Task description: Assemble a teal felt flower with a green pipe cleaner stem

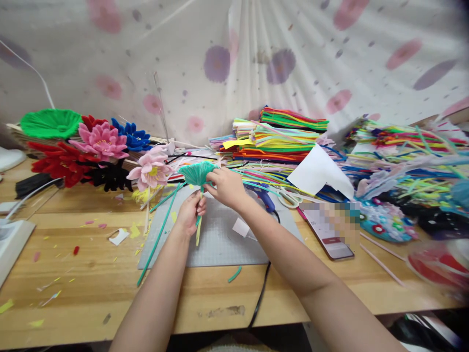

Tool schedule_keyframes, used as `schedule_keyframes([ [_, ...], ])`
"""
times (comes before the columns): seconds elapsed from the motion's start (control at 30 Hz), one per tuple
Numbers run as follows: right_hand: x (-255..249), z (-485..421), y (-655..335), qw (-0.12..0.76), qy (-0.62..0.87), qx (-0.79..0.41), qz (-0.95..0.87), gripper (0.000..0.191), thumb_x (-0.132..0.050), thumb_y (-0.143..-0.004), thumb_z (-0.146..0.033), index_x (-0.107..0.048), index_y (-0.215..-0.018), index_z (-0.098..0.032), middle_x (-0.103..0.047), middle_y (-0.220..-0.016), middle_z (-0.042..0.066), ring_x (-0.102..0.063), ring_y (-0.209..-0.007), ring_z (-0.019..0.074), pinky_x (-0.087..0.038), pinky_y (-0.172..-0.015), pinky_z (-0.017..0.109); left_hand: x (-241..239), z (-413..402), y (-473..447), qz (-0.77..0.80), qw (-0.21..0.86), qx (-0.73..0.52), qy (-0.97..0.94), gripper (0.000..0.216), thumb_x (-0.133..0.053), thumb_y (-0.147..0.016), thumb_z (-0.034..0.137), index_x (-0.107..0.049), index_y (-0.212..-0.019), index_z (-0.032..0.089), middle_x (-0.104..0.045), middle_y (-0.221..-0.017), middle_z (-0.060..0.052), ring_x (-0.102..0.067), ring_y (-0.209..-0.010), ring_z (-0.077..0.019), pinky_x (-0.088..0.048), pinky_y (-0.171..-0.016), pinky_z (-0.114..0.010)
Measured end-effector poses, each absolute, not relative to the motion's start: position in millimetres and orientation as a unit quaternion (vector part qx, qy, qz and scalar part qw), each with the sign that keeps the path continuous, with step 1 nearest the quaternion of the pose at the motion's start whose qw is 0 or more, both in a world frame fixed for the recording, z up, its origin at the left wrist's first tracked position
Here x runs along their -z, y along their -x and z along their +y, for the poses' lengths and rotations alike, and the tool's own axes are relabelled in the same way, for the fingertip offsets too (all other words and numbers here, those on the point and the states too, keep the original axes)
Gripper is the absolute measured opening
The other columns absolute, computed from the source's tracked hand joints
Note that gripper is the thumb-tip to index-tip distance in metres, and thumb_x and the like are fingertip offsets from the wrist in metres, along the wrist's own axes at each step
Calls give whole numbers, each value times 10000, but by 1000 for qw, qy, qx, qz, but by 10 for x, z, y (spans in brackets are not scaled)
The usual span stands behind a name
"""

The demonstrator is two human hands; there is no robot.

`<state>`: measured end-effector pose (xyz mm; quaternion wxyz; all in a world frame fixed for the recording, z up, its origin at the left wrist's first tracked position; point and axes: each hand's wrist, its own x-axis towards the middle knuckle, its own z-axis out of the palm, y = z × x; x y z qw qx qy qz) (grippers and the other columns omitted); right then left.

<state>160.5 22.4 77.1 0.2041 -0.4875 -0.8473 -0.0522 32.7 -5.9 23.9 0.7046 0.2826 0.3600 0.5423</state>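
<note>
Pinching teal fan point(198, 173) upright — left hand point(190, 215) grips stem; right hand point(226, 187) nips fan's edge

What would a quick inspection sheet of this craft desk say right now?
Surface: wooden table with a grey mat.
Job's things: teal fan-shaped piece on a stem, held above the mat.
Clutter: finished flowers, stacks of coloured strips, scissors, phone, paper scraps.
Hands: left hand pinches the stem; right hand grips the teal piece.
Cables: black cable runs off the front edge.
Surroundings: spotted cloth behind.
</note>
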Motion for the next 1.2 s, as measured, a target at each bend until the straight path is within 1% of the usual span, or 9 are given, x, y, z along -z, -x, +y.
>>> schedule_keyframes([
  [0.13, -766, 213, -1595, 205, 483, 54, -850, 219, -441, -852, -347, -603, -879, -202, -632, -884, 30, -502, -848, 165, -301, -643, 261, -235, -56, -311, 333, 723, -549, -256, 147, -607, -717, 221, -478, -728, 150, -362, -491, 80, -261, -358, -8, -190, -324, -100],
  [0.33, -729, 199, -1618, 218, 473, 38, -853, 216, -381, -884, -276, -568, -959, -199, -638, -925, 34, -517, -884, 162, -305, -672, 254, -280, -73, -289, 273, 776, -543, -167, 33, -505, -809, 160, -525, -817, 135, -319, -517, 74, -273, -370, -7, -207, -315, -76],
  [0.47, -678, 168, -1631, 226, 510, 29, -830, 236, -356, -898, -308, -538, -994, -194, -642, -918, 39, -546, -868, 163, -296, -626, 248, -307, -84, -274, 232, 804, -537, -107, 131, -409, -861, 136, -533, -819, 126, -304, -527, 65, -266, -375, -9, -192, -307, -67],
  [0.57, -634, 138, -1611, 210, 533, 21, -819, 279, -298, -917, -321, -547, -952, -199, -650, -879, 35, -573, -820, 156, -284, -593, 245, -340, -101, -267, 218, 809, -537, -93, 162, -390, -869, 129, -544, -821, 134, -286, -531, 60, -243, -380, -15, -188, -309, -68],
  [0.67, -586, 115, -1573, 192, 539, 7, -820, 304, -277, -922, -313, -562, -920, -206, -660, -852, 28, -590, -797, 149, -282, -582, 240, -406, -126, -275, 204, 807, -546, -93, 181, -382, -870, 119, -551, -812, 149, -273, -530, 55, -228, -389, -23, -187, -315, -70],
  [0.8, -534, 127, -1536, 173, 531, -44, -828, 301, -293, -916, -326, -571, -960, -220, -678, -870, 19, -606, -781, 139, -305, -585, 226, -545, -173, -353, 185, 812, -548, -84, 226, -355, -873, 97, -549, -774, 154, -259, -519, 51, -214, -384, -27, -175, -310, -76],
  [0.93, -532, 210, -1525, 180, 527, -101, -825, 269, -383, -874, -383, -574, -994, -237, -681, -931, 10, -613, -799, 140, -347, -597, 212, -693, -217, -495, 176, 807, -557, -87, 268, -330, -870, 67, -569, -787, 156, -250, -518, 48, -207, -384, -31, -176, -309, -86],
  [1.07, -568, 297, -1556, 162, 544, -98, -817, 266, -394, -864, -336, -610, -945, -204, -686, -920, 41, -619, -824, 169, -378, -624, 228, -789, -193, -587, 181, 801, -561, -107, 302, -320, -859, 41, -585, -911, 174, -250, -521, 49, -206, -384, -37, -177, -311, -97],
  [1.2, -647, 246, -1744, 170, 524, -93, -829, 264, -424, -850, -307, -602, -1022, -217, -661, -1030, 38, -604, -909, 168, -395, -673, 232, -838, -107, -619, 205, 791, -561, -130, 238, -349, -848, 57, -557, -891, 165, -255, -524, 58, -217, -378, -26, -161, -311, -92],
])
